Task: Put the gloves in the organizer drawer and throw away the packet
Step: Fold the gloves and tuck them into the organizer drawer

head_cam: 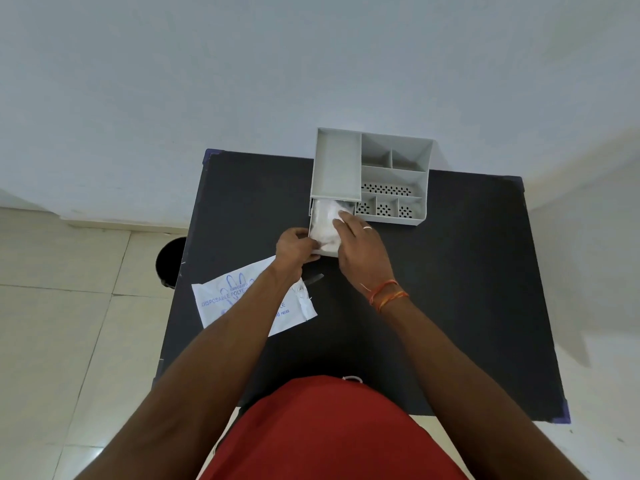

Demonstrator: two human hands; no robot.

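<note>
A grey organizer (394, 174) stands at the far edge of the black table (450, 289). Its drawer (313, 216) is pulled out toward me. A wad of clear plastic gloves (323, 225) lies inside the drawer. My right hand (360, 247) rests flat on the gloves, fingers pressing them down. My left hand (294, 249) grips the drawer's front left corner, fingers curled on the gloves' edge. The white packet (228, 299) with blue print lies flat on the table to the left, partly under my left forearm.
A black round bin (171, 259) stands on the tiled floor just left of the table. A white wall runs behind the table. The organizer has several open compartments on its right side, some with perforated bottoms.
</note>
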